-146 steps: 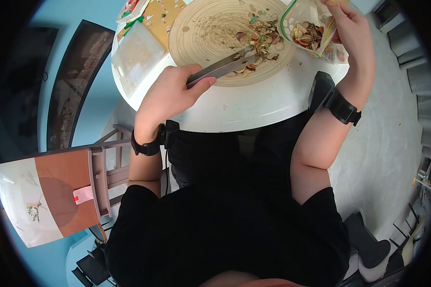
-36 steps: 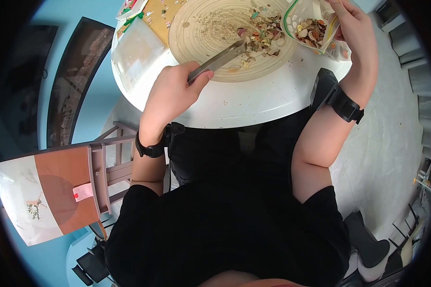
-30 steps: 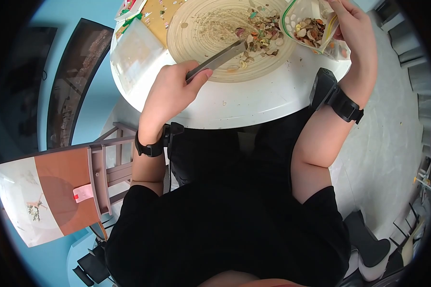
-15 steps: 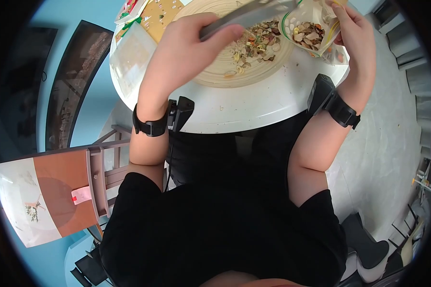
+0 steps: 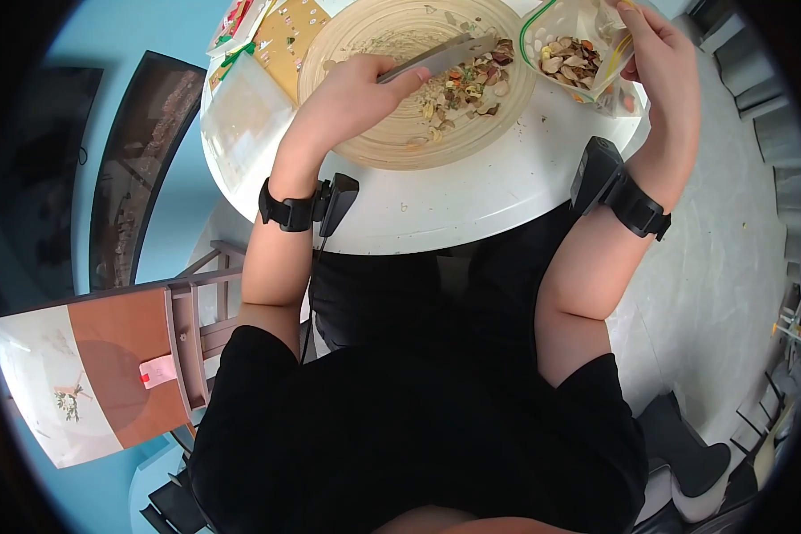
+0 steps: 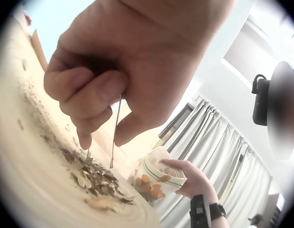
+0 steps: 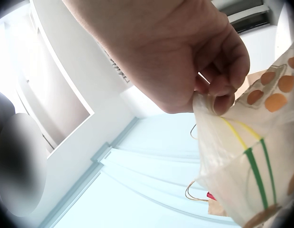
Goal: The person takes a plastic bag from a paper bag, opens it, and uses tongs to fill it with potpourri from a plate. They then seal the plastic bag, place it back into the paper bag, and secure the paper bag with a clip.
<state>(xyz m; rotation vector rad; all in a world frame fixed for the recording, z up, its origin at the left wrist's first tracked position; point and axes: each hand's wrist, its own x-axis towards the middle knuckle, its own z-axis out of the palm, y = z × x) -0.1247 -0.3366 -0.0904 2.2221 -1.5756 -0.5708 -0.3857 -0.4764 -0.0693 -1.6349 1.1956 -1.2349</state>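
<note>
My left hand [image 5: 358, 84] grips metal tongs [image 5: 440, 56] over a shallow bamboo tray [image 5: 392, 151], their tips lowered onto a pile of dried petals and chips [image 5: 467, 84]. In the left wrist view the fingers [image 6: 97, 92] curl round the thin tong arms [image 6: 114, 137] just above the pile [image 6: 97, 183]. My right hand [image 5: 654, 53] pinches the rim of a clear zip bag [image 5: 571, 53] with a green and yellow seal, partly filled with the same dried pieces. The right wrist view shows the fingertips [image 7: 218, 90] pinching the bag's edge [image 7: 242, 156].
The tray sits on a round white table [image 5: 472, 200] with crumbs scattered on it. A clear bag [image 5: 240, 111] and a craft board [image 5: 285, 36] lie at the table's left. A wooden chair [image 5: 187, 329] stands to my left, a dark cabinet [image 5: 138, 169] beyond it.
My left hand lifted the tongs up to the bag's mouth, then came back down to the petal pile on the tray. The right hand kept holding the bag in place.
</note>
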